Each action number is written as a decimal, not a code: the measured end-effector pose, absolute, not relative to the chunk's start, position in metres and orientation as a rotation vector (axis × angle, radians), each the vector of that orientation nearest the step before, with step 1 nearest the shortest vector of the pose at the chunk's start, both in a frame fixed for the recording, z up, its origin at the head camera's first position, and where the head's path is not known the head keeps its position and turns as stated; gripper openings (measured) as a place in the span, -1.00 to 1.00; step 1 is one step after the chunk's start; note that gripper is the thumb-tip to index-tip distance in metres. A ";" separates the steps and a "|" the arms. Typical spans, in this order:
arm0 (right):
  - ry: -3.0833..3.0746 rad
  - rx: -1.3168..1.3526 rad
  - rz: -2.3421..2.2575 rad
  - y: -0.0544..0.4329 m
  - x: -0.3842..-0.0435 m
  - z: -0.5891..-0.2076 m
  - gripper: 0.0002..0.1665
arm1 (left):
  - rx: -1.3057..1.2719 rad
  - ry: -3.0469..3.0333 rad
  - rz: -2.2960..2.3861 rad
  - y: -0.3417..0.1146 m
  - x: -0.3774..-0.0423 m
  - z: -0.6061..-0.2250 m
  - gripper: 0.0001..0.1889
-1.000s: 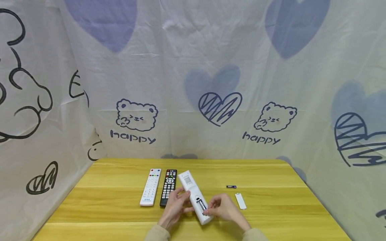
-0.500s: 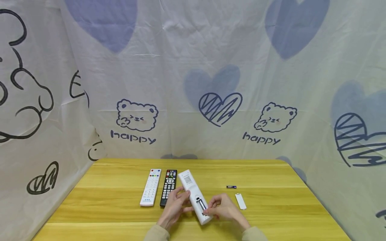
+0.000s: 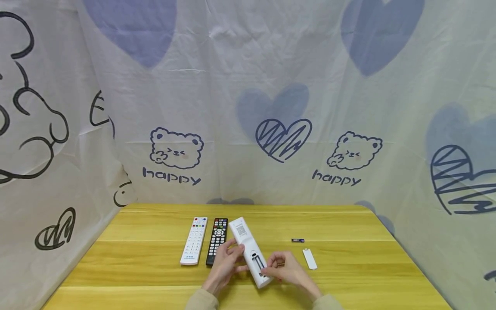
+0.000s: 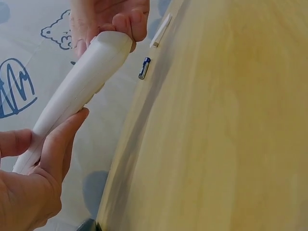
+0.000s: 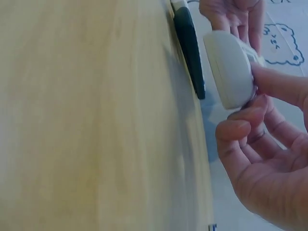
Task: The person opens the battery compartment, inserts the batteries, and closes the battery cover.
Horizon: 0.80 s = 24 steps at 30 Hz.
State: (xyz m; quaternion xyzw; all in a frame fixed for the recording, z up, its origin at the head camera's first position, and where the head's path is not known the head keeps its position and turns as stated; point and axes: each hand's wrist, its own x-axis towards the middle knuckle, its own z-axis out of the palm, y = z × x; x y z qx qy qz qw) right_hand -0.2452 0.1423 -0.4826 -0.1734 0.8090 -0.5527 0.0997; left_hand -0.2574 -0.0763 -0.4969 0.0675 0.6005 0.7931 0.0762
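In the head view, a white remote control [image 3: 252, 249] is held back side up, slanting down to the right. Its battery compartment [image 3: 257, 262] is uncovered, with a narrow pale streak along the dark slot. My left hand [image 3: 224, 263] grips the remote's left side, thumb on top and fingers beneath. Near the lower end my right hand [image 3: 286, 268] has its thumb in the compartment, fingers curled at the right edge; the right wrist view shows thumb [image 5: 279, 85] and forefinger pinching that edge. The thumb hides part of the slot.
A white remote [image 3: 193, 241] and a black remote [image 3: 217, 242] lie buttons up on the wooden table [image 3: 147, 245], left of my hands. To the right lie a small dark blue battery [image 3: 298, 240] and a white battery cover [image 3: 309, 258]. A printed curtain [image 3: 232, 185] hangs behind.
My right hand has shifted slightly down and right, its thumb still at the compartment. The held remote's far end has risen a little. The bright strip in the slot looks thinner and darker.
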 end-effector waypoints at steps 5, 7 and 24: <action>2.400 -0.554 -1.675 0.152 -0.250 -0.483 -0.72 | 0.224 1.790 2.386 -0.074 -0.257 -0.496 -0.46; 2.437 -0.543 -1.685 0.155 -0.252 -0.483 -0.72 | 0.224 1.792 2.384 -0.074 -0.257 -0.496 -0.46; 3.352 -0.182 -1.019 0.172 -0.282 -0.480 -0.93 | 0.234 1.814 2.355 -0.074 -0.256 -0.498 -0.45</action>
